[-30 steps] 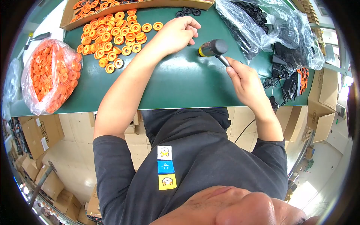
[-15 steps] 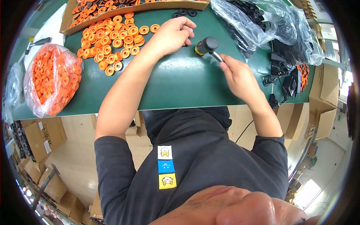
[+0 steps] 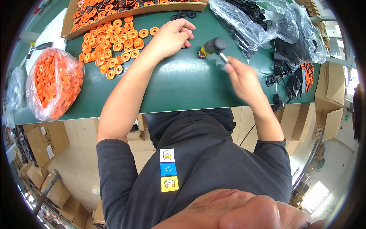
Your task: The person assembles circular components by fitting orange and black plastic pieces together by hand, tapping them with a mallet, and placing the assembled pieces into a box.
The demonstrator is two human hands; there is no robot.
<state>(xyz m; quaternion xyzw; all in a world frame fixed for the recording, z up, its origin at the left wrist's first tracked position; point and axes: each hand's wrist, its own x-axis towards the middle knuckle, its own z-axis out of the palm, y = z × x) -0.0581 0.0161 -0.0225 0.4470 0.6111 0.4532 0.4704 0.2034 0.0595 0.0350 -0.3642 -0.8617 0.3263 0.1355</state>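
My right hand (image 3: 244,78) grips a mallet (image 3: 216,45) by its metal-looking handle. The mallet's dark head, with a yellow band, hangs over a small orange-and-black wheel (image 3: 201,54) on the green table, partly covering it. To the left of that wheel, my left hand (image 3: 171,40) is closed, fingers curled inward. A bit of something dark shows under its fingertips; what it is stays hidden. Loose orange wheels (image 3: 118,42) lie spread beside my left wrist.
A cardboard tray (image 3: 133,12) of orange and black parts stands at the back, with black rings (image 3: 182,14) beside it. A clear bag of orange parts (image 3: 55,84) sits left. Plastic-wrapped black parts (image 3: 251,23) and cables (image 3: 280,76) lie right.
The mallet head has lifted a little and shifted right, showing more of the wheel beneath it. My left hand stays curled in nearly the same place.
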